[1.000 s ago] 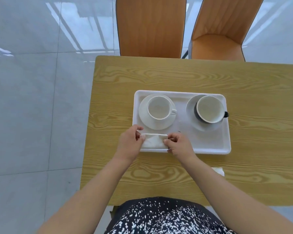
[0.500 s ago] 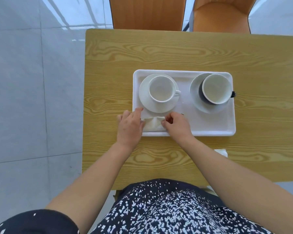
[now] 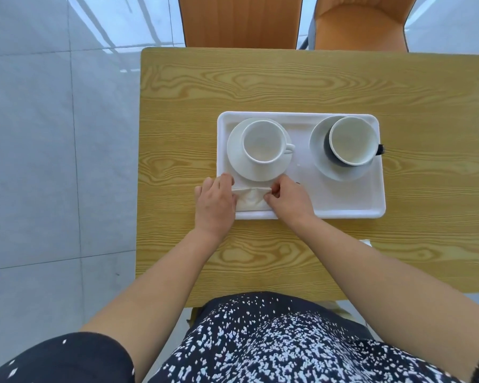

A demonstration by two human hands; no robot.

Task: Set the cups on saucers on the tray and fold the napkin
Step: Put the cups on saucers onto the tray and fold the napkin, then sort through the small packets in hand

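A white tray (image 3: 351,208) lies on the wooden table. On its left side a white cup (image 3: 263,140) stands on a white saucer (image 3: 237,158). On its right a dark cup with a white inside (image 3: 353,139) stands on a second saucer (image 3: 340,172). A small white napkin (image 3: 250,199) lies folded at the tray's front left corner. My left hand (image 3: 215,201) pinches its left end and my right hand (image 3: 288,200) pinches its right end, with the far fold edge stretched between my fingers.
The wooden table (image 3: 260,87) ends at its left edge above a grey tiled floor (image 3: 53,161). Two orange chairs (image 3: 241,20) stand at the far side. A scrap of white paper (image 3: 367,241) shows behind my right forearm.
The camera tilted, so the tray shifted in view. My hands stayed at the napkin's ends and brought its near part over toward the far edge, making it narrower.
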